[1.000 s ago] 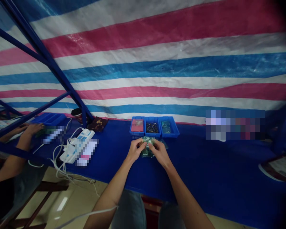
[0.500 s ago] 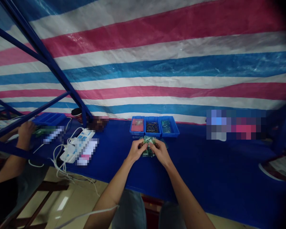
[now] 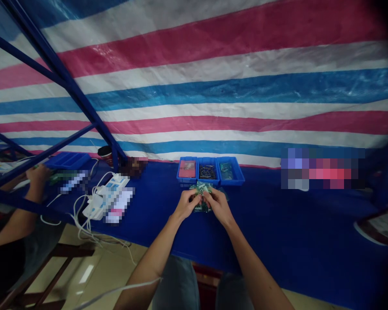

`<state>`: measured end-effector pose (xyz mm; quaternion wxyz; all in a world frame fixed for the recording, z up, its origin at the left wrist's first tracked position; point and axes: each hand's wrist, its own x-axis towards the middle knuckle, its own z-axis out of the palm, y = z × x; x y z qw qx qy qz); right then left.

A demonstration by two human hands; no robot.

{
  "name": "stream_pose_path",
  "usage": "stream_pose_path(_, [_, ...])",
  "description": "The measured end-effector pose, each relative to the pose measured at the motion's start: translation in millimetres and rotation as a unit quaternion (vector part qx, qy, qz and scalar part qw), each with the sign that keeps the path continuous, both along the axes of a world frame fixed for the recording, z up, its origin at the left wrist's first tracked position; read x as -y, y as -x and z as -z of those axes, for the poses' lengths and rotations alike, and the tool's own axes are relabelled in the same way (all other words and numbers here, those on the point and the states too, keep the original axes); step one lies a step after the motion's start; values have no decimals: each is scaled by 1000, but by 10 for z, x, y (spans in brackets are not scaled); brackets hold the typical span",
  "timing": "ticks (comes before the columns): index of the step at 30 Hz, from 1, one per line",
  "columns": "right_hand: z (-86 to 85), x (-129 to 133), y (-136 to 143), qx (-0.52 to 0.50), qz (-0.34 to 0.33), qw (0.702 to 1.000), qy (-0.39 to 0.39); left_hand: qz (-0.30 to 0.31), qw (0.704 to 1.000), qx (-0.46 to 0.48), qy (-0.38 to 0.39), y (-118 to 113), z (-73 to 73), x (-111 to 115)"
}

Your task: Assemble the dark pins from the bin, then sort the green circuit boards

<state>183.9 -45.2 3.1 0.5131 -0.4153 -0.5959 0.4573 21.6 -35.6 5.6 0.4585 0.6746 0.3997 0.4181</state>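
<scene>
My left hand [image 3: 186, 203] and my right hand [image 3: 217, 204] meet over the blue table, fingers and thumbs pinched on a small clear plastic bag [image 3: 203, 187] with a green tint. What the bag holds is too small to make out. Another bit of greenish plastic [image 3: 224, 193] lies just behind my right hand. Beyond my hands stand three joined blue bins. The left bin [image 3: 187, 167] holds something pink with a clear packet on it, the middle bin [image 3: 208, 171] dark metal pieces like screws, and the right bin [image 3: 231, 171] a greenish plastic packet.
White power strips [image 3: 105, 196] with tangled cables lie on the left of the blue table [image 3: 278, 232]. A blue metal frame [image 3: 80, 103] rises there, with a dark cup [image 3: 105, 154] behind it. Another person's hand [image 3: 39, 174] works at far left. A round container [image 3: 380, 226] sits at far right.
The bag between my fingers has shifted slightly and shows more above my fingertips. My hands keep nearly the same place. The other person's hand at left has moved a little.
</scene>
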Motion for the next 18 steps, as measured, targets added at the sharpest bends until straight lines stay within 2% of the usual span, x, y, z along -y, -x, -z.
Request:
stream_pose_path(5, [-20,15,29,-4,-12,1000,18,-26,1000,-7,-8,12,16,-8])
stream_pose_path(12, [-48,12,6,-17,-27,999,10,-10,1000,0,-12,5,21,2])
stream_pose_path(18, [-82,25,13,-8,-38,999,17,-27,999,27,0,2,7,-8])
